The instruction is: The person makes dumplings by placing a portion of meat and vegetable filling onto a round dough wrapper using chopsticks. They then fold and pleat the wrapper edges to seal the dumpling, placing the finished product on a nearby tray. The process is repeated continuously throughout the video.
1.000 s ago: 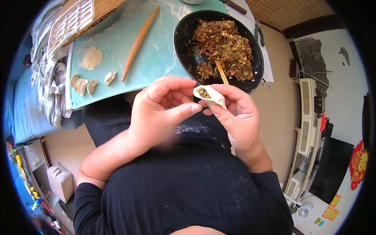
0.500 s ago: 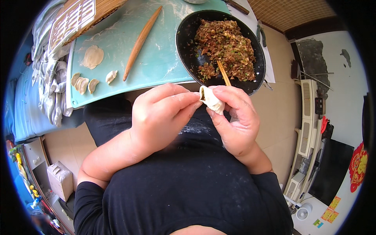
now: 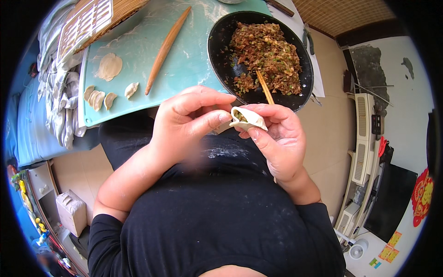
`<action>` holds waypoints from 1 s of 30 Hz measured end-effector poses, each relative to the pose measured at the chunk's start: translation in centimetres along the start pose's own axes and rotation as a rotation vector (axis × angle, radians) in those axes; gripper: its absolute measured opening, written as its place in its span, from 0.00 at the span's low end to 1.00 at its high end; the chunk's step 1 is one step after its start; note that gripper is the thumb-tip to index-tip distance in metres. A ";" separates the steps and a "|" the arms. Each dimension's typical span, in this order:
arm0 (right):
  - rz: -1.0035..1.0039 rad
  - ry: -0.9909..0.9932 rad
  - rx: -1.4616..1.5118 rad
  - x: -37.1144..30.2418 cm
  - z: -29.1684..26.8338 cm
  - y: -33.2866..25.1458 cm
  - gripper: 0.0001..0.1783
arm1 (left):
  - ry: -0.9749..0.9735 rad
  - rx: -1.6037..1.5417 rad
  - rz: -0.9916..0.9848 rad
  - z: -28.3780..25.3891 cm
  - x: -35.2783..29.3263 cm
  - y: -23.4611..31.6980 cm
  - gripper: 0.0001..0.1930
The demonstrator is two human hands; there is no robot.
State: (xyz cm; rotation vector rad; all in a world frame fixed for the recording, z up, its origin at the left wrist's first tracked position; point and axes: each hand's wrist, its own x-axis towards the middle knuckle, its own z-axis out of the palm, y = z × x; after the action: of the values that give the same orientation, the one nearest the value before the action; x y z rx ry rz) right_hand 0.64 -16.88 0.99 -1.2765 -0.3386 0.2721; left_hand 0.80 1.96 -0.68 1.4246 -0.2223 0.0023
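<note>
At frame centre your left hand (image 3: 184, 122) and right hand (image 3: 277, 138) both pinch a dumpling (image 3: 248, 119), fingers curled tight on its edge, one end gaping with filling visible. Above it, upper centre, a black pan (image 3: 221, 46) holds mince with a chopstick (image 3: 265, 87) stuck in; a rolling pin (image 3: 167, 44) and dough wrappers (image 3: 110, 67) lie on the teal board (image 3: 189, 64), upper left

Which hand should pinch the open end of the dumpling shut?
Probably the left hand. Its thumb and forefinger already touch the dumpling at its open end, where filling shows, while the right hand cradles it from underneath.
</note>
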 end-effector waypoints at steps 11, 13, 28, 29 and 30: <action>0.003 0.039 -0.067 0.0 0.3 0.1 0.17 | -0.052 0.055 0.089 0.1 -0.3 0.3 0.08; -0.012 0.059 -0.085 0.0 0.4 0.2 0.16 | -0.010 0.247 0.227 0.6 -0.5 1.1 0.11; -0.037 0.043 -0.086 -0.3 0.9 0.3 0.16 | 0.002 0.567 0.490 0.6 -0.3 1.2 0.11; -0.032 0.041 -0.078 -0.3 0.8 0.3 0.16 | 0.019 0.528 0.462 0.6 -0.4 0.8 0.11; -0.027 0.040 -0.071 -0.2 0.8 0.3 0.16 | 0.036 0.488 0.433 0.6 -0.5 0.6 0.12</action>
State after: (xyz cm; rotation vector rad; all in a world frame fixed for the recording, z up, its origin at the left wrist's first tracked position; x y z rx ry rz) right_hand 0.08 -16.17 0.90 -1.3446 -0.3339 0.2126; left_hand 0.16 1.49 -0.06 1.8319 -0.5235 0.4644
